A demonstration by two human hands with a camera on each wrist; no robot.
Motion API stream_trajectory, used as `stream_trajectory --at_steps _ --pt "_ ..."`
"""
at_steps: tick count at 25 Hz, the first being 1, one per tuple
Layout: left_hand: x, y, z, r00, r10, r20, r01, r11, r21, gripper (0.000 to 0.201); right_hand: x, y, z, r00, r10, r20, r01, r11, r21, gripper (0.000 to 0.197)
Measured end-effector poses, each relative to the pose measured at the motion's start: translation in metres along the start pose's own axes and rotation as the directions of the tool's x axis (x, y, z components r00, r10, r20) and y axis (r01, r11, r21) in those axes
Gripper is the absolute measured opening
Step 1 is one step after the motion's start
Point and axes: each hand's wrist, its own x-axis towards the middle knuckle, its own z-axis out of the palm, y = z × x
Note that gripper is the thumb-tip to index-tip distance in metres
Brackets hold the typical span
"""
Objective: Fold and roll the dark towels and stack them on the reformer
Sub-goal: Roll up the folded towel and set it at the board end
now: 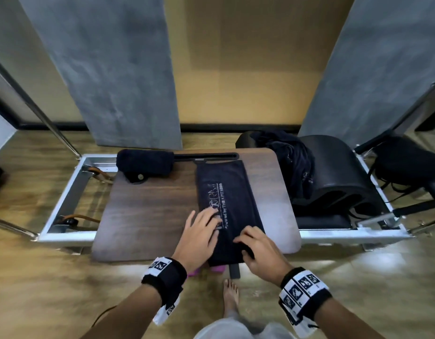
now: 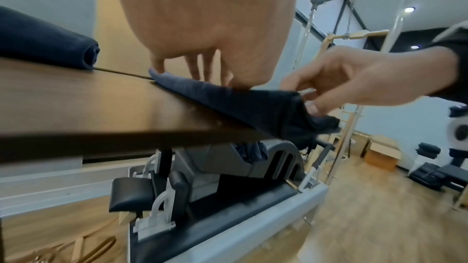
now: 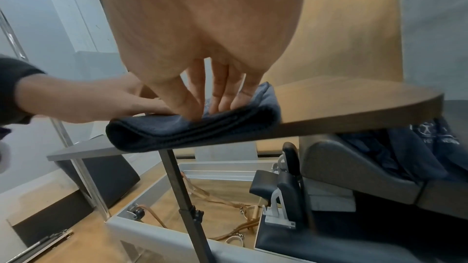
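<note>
A dark towel [image 1: 226, 192] with white lettering lies folded into a long strip on the brown tabletop [image 1: 148, 216]. Its near end hangs a little over the front edge. My left hand [image 1: 204, 226] presses flat on the strip's left side with spread fingers [image 2: 192, 67]. At the near end, my right hand [image 1: 250, 243] pinches the towel [image 2: 228, 99], thumb under the lifted edge and fingers [image 3: 222, 99] on top of the thick fold [image 3: 202, 131]. A rolled dark towel [image 1: 145, 163] lies at the table's back left.
The table stands over the metal reformer frame [image 1: 69, 192]. A heap of loose dark towels [image 1: 294, 167] lies on the black arc barrel [image 1: 338, 172] to the right. The table leg [image 3: 182, 187] drops below the near edge. My bare foot [image 1: 231, 297] is on the wooden floor.
</note>
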Motion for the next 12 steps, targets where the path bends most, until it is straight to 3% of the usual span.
stream_trajectory --at_steps 2,6,8,12 --pt "-0.029 0.005 0.007 0.998 0.055 -0.013 -0.056 0.997 -0.051 0.039 -0.007 -0.004 0.005 0.999 0.019 -0.038 -0.019 1.000 0.005 0.040" --pt "-0.060 0.004 0.016 0.994 0.055 0.099 -0.058 0.998 0.032 0.072 -0.019 -0.013 0.017 0.999 0.032 -0.040 -0.035 0.996 -0.085 0.057" --pt "-0.061 0.001 0.014 0.992 0.052 0.112 -0.058 0.997 0.049 0.068 -0.023 -0.018 0.022 0.999 0.035 -0.025 -0.039 0.983 -0.179 0.065" --pt "-0.057 0.005 0.004 0.997 0.074 0.029 -0.074 0.997 0.019 0.054 -0.025 -0.025 0.024 0.995 0.068 -0.067 -0.082 0.965 -0.251 0.058"
